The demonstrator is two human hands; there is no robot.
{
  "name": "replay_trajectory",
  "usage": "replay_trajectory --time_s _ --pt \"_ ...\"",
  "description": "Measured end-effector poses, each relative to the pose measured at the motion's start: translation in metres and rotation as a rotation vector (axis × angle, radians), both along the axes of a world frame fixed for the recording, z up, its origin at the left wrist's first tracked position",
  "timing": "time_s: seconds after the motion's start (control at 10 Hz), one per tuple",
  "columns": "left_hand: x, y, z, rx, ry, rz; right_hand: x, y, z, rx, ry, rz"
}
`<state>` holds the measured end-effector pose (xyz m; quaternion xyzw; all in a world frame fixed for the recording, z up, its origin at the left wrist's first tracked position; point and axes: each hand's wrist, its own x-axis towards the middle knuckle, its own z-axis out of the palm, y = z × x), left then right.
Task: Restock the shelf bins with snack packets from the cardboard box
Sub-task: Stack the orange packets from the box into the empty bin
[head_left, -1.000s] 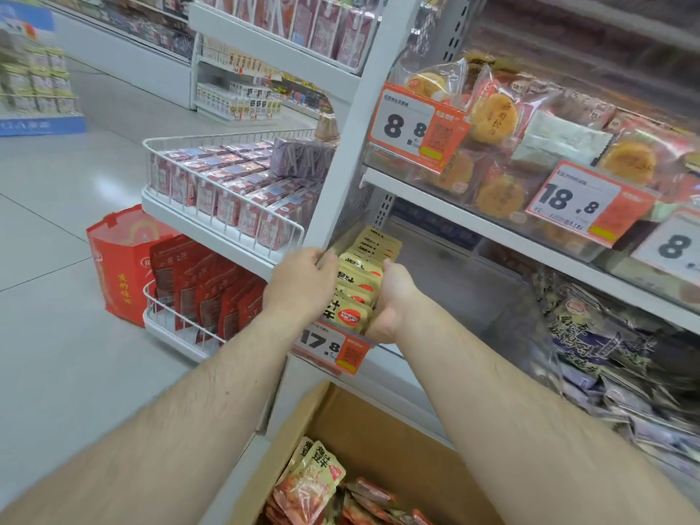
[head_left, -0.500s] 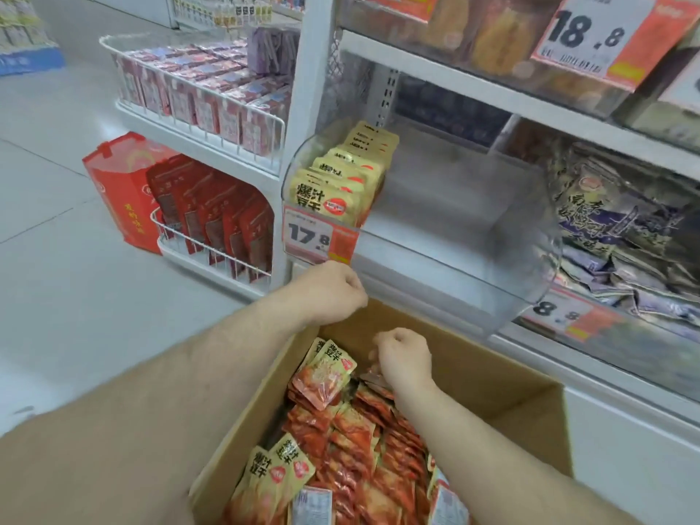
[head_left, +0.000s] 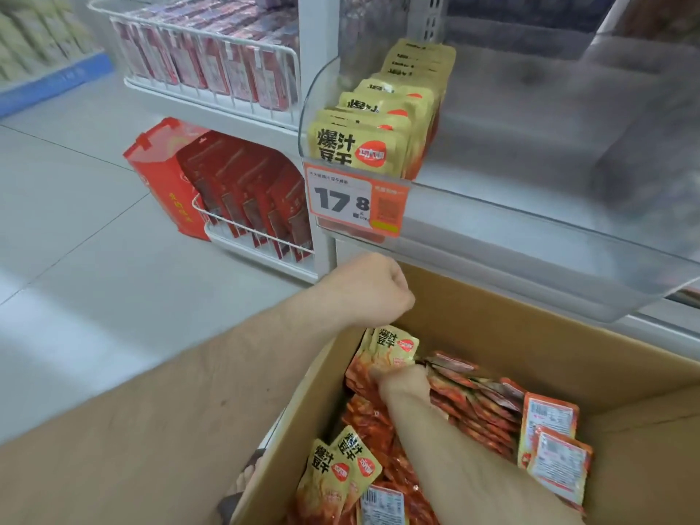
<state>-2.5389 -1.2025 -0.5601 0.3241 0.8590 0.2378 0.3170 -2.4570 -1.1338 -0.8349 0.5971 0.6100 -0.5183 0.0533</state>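
Head view: the right hand is down inside the cardboard box, its fingers buried among the snack packets and seemingly curled round a small bunch at the box's far-left corner; the fingertips themselves are hidden, so the exact grip is a guess. The left hand hangs over the box's left rim with fingers curled into a loose fist, holding nothing that shows. More packets lie loose and overlapping across the box floor, some face up, some label down. Above, the clear shelf bin carries one upright row of yellow packets at its left end, behind the price tag; the rest of the bin is bare.

These look like light, flat, soft pouches with glossy film, likely slippery and prone to fanning apart. Pinching several together across their flat faces, near the middle, should keep them square; a grip by the sealed top edges alone would probably let them splay.
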Motion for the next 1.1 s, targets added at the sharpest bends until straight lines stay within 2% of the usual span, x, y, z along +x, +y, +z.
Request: replay_trajectory --time_s 0.1,0.2,0.3,0.4,0.5,0.6,0.7,0.8,0.9,1.1 --pt "-0.002 -0.001 -0.003 -0.038 0.02 0.005 0.017 -0.003 0.033 0.097 0.047 0.019" --pt "-0.001 -0.001 -0.003 -0.131 0.072 -0.051 0.037 0.001 0.053 -0.155 0.373 -0.163" --pt "0.001 -0.001 -0.002 -0.241 0.133 -0.059 0.048 0.005 0.089 -0.533 0.693 -0.173" --pt "0.003 -0.002 -0.007 -0.235 0.068 -0.003 0.042 0.0 0.118 -0.717 0.904 0.022" --pt "0.005 -0.006 -0.012 -0.202 -0.041 0.031 0.036 -0.003 0.133 -0.831 1.001 0.164" --pt "0.001 -0.011 -0.012 -0.191 -0.018 0.046 0.036 0.008 0.115 -0.837 0.853 -0.037" --pt "-0.006 -0.015 -0.013 -0.189 0.029 0.046 0.033 0.014 0.068 -0.443 0.367 -0.358" --pt "-0.01 -0.016 -0.015 -0.202 0.051 0.036 0.013 0.01 0.049 -0.137 0.079 -0.296" --pt "-0.01 -0.016 -0.016 -0.194 0.064 0.023 -0.012 0.009 0.047 0.031 -0.096 -0.107" --pt "-0.014 -0.023 -0.016 -0.178 0.06 0.033 -0.012 0.007 0.037 0.093 -0.201 0.048"
